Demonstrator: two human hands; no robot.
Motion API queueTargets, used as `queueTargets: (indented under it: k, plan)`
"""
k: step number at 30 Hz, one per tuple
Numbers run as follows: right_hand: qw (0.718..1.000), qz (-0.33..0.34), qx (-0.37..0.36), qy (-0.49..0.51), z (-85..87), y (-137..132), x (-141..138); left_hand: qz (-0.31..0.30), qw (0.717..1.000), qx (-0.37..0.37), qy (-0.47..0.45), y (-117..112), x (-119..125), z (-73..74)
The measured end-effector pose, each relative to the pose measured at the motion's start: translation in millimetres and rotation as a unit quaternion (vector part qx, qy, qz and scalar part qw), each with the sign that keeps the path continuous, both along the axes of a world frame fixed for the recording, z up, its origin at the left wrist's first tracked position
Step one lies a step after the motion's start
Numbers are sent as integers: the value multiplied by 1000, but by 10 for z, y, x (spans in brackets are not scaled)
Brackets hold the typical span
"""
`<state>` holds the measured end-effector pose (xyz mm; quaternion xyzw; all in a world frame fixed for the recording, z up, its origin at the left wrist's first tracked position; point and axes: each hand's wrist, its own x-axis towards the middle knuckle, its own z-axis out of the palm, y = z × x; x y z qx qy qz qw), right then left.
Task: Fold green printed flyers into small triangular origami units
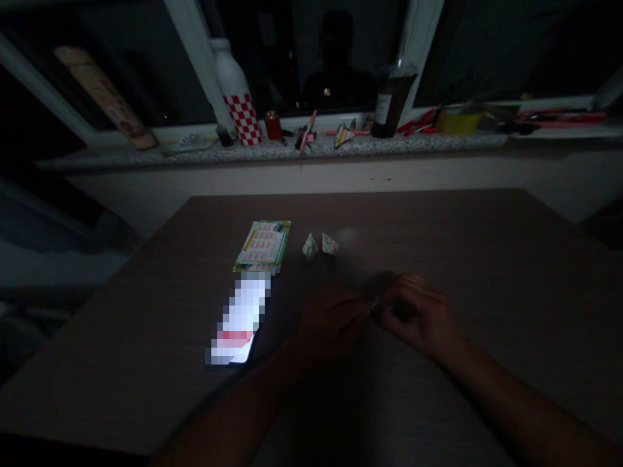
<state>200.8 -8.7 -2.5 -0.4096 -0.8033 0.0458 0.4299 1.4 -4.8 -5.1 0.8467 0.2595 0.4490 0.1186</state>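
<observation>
Toward table's (452, 240) left edge, lit phone (238, 318); just beyond, nearer back edge, cards (265, 243), then two folded papers (310, 247) (330, 244), apart. Well short of back edge, left hand (333, 321) and right hand (421, 311) both pinching small piece (374, 306), too dark to identify.
</observation>
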Motion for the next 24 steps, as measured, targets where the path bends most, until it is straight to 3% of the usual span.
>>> queueTargets:
  k: [2,6,11,14,18,21,24]
  plan:
    - [999,-34,-19,-5,-17,41,78,14,1000,-8,-3,-10,-36,47]
    - [995,-81,-62,16,-45,92,205,82,992,-99,-14,-14,-92,115]
    - [986,-38,-146,66,-79,33,94,123,950,-270,-99,3,-27,63]
    - [963,-21,-229,140,-103,-10,-4,116,903,-384,-152,11,36,-1]
    - [894,-1,-350,280,-125,-9,-25,68,868,-462,-168,25,41,-38]
    - [834,19,-418,360,-146,24,25,30,905,-407,-124,19,-14,2]
    - [798,35,-451,398,-171,51,64,5,962,-272,28,-2,-54,42]
